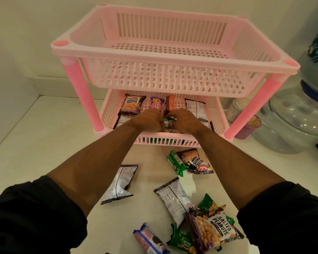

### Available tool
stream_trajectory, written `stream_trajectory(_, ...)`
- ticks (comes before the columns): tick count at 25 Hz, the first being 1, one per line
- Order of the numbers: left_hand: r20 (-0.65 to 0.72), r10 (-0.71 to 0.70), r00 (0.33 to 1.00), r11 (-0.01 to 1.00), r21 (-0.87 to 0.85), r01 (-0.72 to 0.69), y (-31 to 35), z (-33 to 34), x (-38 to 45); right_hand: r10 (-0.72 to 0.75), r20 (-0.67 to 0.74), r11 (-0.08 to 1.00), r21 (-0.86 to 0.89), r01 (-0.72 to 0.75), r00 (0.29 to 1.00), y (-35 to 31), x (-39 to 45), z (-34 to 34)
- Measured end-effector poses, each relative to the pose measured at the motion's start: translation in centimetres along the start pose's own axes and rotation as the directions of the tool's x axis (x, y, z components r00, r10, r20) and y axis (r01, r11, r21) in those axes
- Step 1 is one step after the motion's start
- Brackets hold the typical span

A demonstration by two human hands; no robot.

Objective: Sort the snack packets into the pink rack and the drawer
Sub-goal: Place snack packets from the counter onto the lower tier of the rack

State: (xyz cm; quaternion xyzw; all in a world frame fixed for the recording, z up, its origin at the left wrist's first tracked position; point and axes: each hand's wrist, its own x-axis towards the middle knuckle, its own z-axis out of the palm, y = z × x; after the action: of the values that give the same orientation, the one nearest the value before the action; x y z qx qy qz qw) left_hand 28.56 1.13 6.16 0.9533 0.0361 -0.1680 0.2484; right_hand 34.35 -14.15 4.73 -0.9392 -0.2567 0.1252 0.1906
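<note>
A two-tier pink rack (173, 57) stands on the white counter; its top basket holds nothing. In the lower tier stand a salted peanuts packet (131, 106), a purple biscuit packet (156, 103), a red-brown packet (170, 106) and a white packet (195, 108). My left hand (148, 120) and my right hand (184, 121) reach into the lower tier and together grip a green packet (168, 121) between them. Loose on the counter lie white packets (120, 184) (174, 198), a peanuts packet (212, 230), green packets (175, 162) and a blue cream-biscuit packet (149, 239). No drawer is visible.
At the right stand a large clear water jar (297, 116), a small purple cup of sticks (250, 127) and a white jar (235, 110) behind the rack's leg. A wall rises right behind the rack. The counter's left edge meets a raised ledge (50, 83).
</note>
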Motion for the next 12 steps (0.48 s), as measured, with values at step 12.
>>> stream_trajectory(12,-0.622,-0.017,0.783,0.973,-0.19,-0.13,0.8,3.7,-7.9,-0.142,-0.404,0.989,-0.029,0.142,0.904,2.1,-8.1,0.1)
